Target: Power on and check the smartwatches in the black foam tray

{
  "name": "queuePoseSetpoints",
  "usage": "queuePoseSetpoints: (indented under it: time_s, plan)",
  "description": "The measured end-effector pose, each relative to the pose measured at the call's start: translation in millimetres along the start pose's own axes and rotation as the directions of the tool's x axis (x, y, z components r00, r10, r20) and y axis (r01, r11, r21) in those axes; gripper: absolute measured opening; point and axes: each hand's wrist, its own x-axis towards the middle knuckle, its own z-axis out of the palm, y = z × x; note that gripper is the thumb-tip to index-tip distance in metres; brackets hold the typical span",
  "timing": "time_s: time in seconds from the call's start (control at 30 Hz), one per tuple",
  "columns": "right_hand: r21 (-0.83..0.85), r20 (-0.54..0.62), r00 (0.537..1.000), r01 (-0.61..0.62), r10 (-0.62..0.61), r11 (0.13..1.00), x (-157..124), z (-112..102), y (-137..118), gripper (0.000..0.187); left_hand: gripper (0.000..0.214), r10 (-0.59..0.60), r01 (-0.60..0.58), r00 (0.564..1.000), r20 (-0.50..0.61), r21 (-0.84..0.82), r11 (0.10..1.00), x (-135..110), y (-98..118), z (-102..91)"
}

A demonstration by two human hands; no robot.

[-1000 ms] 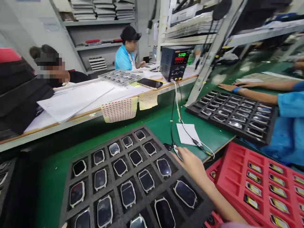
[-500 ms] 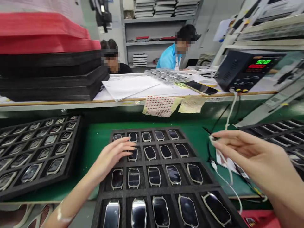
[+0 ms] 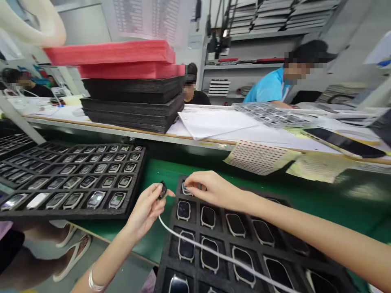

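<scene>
My left hand (image 3: 148, 209) is closed on a small dark piece (image 3: 163, 190), pinched between thumb and fingers left of the near tray. A white cable (image 3: 210, 247) runs from that hand down across the tray to the lower right; whether it joins the dark piece is hidden. My right hand (image 3: 204, 186) reaches over the far left corner of the black foam tray (image 3: 195, 221). Its fingers are bent down around a smartwatch (image 3: 185, 188) in the corner compartment. Other strapless smartwatches (image 3: 208, 216) lie face up in their own compartments.
Another foam tray of watches (image 3: 128, 195) lies on the green bench (image 3: 159, 167) to the left. Red and black foam trays (image 3: 131, 89) are stacked on the shelf above, beside paper (image 3: 214, 124) and a phone (image 3: 345, 142). Co-workers sit beyond.
My view has swung left. My right hand has moved from the cable at the right to the tray's far left corner. My left hand, empty before, now holds the dark piece with the cable.
</scene>
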Motion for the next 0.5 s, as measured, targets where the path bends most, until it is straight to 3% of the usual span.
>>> queuePoseSetpoints:
  time_s: [0.1,0.2,0.3,0.4,0.5]
  plan:
    - [-0.134,0.176,0.984,0.059,-0.034,0.989,22,16,37,0.017,0.022,-0.101,0.096,0.991,0.082,0.068,0.993,0,-5,-6.7]
    - [-0.157,0.212,0.977,0.063,-0.028,0.986,28,33,56,0.021,0.026,-0.184,0.153,0.959,0.215,0.154,0.976,4,-17,0.8]
    - [-0.143,0.195,0.981,0.015,0.013,0.990,25,39,63,0.021,0.027,-0.210,0.147,0.933,0.293,0.224,0.964,12,-28,10.1]
    - [-0.084,0.159,0.985,-0.055,0.067,0.995,18,32,67,0.026,0.028,-0.225,0.144,0.930,0.291,0.274,0.951,21,-35,14.9]
    - [0.118,0.047,0.990,-0.139,0.134,0.983,2,18,65,0.043,0.028,-0.254,0.150,0.920,0.298,0.332,0.931,25,-36,15.3]
